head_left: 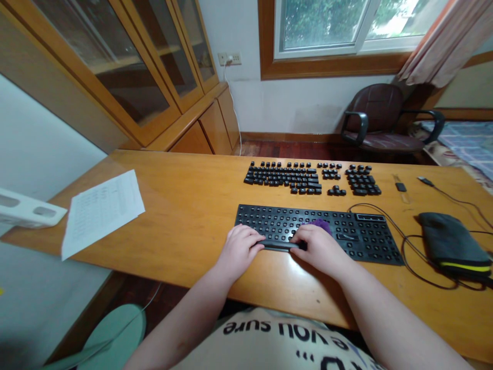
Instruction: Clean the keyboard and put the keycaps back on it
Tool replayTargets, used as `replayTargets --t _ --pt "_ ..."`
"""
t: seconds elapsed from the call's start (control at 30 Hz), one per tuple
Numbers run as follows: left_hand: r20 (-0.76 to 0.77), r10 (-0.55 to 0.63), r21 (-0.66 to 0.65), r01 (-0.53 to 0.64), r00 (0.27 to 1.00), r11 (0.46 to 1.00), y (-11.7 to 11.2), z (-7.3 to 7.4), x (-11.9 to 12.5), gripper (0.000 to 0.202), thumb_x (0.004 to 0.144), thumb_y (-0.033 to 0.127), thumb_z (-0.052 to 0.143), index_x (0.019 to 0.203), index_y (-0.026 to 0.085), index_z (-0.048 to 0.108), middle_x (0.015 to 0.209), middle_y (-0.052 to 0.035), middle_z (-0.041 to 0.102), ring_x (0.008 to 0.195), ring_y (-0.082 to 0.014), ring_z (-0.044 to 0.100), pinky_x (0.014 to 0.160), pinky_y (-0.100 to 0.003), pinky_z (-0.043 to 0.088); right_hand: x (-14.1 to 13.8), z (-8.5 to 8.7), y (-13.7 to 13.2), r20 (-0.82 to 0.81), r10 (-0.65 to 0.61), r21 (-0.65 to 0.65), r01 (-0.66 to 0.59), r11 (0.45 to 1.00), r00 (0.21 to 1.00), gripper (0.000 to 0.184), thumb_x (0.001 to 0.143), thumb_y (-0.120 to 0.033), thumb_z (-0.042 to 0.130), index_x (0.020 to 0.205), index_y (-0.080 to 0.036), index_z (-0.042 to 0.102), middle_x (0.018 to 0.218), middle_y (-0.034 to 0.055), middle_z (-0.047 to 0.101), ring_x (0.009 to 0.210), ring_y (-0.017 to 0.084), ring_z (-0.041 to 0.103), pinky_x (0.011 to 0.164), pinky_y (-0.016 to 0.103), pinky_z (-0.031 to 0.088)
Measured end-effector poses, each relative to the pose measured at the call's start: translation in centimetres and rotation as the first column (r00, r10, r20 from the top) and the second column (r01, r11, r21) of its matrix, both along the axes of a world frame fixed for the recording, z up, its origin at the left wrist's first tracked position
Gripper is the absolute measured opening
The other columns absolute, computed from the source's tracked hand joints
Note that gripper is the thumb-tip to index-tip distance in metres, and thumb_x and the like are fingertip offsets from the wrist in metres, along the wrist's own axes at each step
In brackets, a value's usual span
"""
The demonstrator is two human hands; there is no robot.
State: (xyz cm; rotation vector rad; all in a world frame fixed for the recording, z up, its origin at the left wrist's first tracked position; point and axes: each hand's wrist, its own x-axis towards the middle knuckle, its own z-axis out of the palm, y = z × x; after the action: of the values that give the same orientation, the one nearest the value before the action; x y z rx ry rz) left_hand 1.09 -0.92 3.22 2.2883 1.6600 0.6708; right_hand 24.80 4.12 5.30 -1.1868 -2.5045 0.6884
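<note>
A black keyboard base (370, 246) lies in front of me, its key posts bare of caps. Along its near edge is a long black spacebar keycap (280, 246). My left hand (241, 249) pinches the keycap's left end, fingers closed. At the other end, my right hand (318, 249) grips it between thumb and fingers. Whether the keycap is seated or just held over its slot, I cannot tell. A fuzzy purple thing (322, 224) shows partly behind my right hand. Beyond the base, loose black keycaps (285, 174) are laid out in keyboard order.
To the right are a grey cloth (450, 241) with a yellow edge, a looped black cable (404, 241), a USB plug (425, 181) and a small black piece (401, 187). Paper sheets (103, 210) lie at the left, beside a white object (29, 209). An office chair (379, 110) stands beyond the desk.
</note>
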Motion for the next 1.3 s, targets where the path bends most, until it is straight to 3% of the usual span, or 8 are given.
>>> replayTargets --t 0.33,0.47,0.57,0.7,0.87,1.07,1.17,1.3 --pt "0.008 0.003 0.017 -0.003 1.0 1.0 -0.4 0.1 0.0 0.028 0.077 0.034 0.064 0.103 0.024 0.064 0.097 -0.0044 0.066 0.095 -0.0208 0.055 0.097 -0.044 0.036 0.1 0.2 -0.2 -0.069 -0.012 0.018 0.013 1.0 0.998 0.011 0.074 -0.03 0.065 0.079 -0.02 0.066 0.078 0.0043 0.063 0.077 0.018 0.059 0.072 0.032 0.046" --pt "-0.021 -0.007 0.025 0.007 1.0 1.0 -0.5 0.4 0.0 0.047 0.072 0.039 0.068 0.116 0.024 0.057 0.107 -0.0057 0.063 0.103 -0.0228 0.052 0.101 -0.045 0.032 0.8 0.4 0.1 -0.108 -0.206 0.216 0.225 0.95 0.973 0.017 0.083 -0.03 0.055 0.089 -0.019 0.066 0.094 0.0091 0.064 0.09 0.023 0.057 0.083 0.039 0.044" --pt "-0.048 -0.048 0.013 0.049 0.998 0.999 -0.5 0.3 0.2 0.041 0.073 0.038 0.068 0.111 0.024 0.061 0.105 -0.0051 0.064 0.101 -0.0225 0.053 0.097 -0.043 0.036 1.6 0.0 0.7 -0.021 -0.368 0.335 0.353 0.874 0.93 0.026 0.08 -0.034 0.058 0.1 -0.019 0.066 0.104 0.0121 0.062 0.095 0.028 0.055 0.084 0.045 0.043" --pt "-0.08 -0.045 -0.035 0.042 0.996 0.998 -0.3 0.1 0.4 0.026 0.077 0.032 0.066 0.102 0.023 0.064 0.097 -0.0036 0.066 0.095 -0.0208 0.054 0.088 -0.039 0.041 1.9 -0.4 1.1 0.135 -0.34 0.247 0.301 0.921 0.931 0.019 0.079 -0.027 0.057 0.093 -0.021 0.068 0.092 0.0096 0.065 0.086 0.025 0.058 0.076 0.039 0.045" --pt "-0.093 -0.013 -0.056 0.007 0.996 0.998 -0.1 0.1 0.2 0.022 0.08 0.031 0.062 0.101 0.023 0.063 0.098 -0.0034 0.065 0.096 -0.0206 0.054 0.086 -0.037 0.042 2.4 2.2 0.5 0.173 -0.38 0.236 0.337 0.912 0.908 0.019 0.078 -0.014 0.051 0.083 -0.021 0.068 0.085 0.0066 0.066 0.074 0.02 0.06 0.068 0.032 0.046" --pt "-0.099 0.056 -0.072 -0.063 0.993 0.995 0.0 0.4 -0.8 0.022 0.078 0.028 0.064 0.1 0.024 0.064 0.098 -0.0036 0.064 0.097 -0.021 0.054 0.087 -0.037 0.043 5.0 5.4 1.5 -0.07 -0.484 0.47 0.457 0.755 0.872 0.018 0.078 -0.021 0.052 0.087 -0.022 0.068 0.089 0.0052 0.065 0.076 0.02 0.061 0.067 0.031 0.047" --pt "-0.084 0.048 -0.075 -0.055 0.995 0.996 0.5 1.4 -1.0 0.029 0.078 0.03 0.064 0.105 0.024 0.062 0.103 -0.0043 0.063 0.1 -0.0217 0.054 0.089 -0.037 0.043 5.2 3.7 3.2 -0.224 -0.463 0.508 0.508 0.695 0.858 0.02 0.081 -0.025 0.052 0.093 -0.021 0.067 0.095 0.0058 0.064 0.085 0.02 0.061 0.07 0.03 0.049" --pt "-0.098 0.01 -0.044 -0.014 0.995 0.999 3.4 3.9 -0.3 0.027 0.081 0.033 0.059 0.106 0.024 0.062 0.107 -0.005 0.063 0.101 -0.0213 0.056 0.091 -0.037 0.043 4.6 -0.3 4.9 -0.173 -0.343 0.464 0.384 0.798 0.923 0.022 0.083 -0.026 0.05 0.096 -0.021 0.066 0.099 0.0059 0.065 0.085 0.019 0.062 0.069 0.028 0.049"
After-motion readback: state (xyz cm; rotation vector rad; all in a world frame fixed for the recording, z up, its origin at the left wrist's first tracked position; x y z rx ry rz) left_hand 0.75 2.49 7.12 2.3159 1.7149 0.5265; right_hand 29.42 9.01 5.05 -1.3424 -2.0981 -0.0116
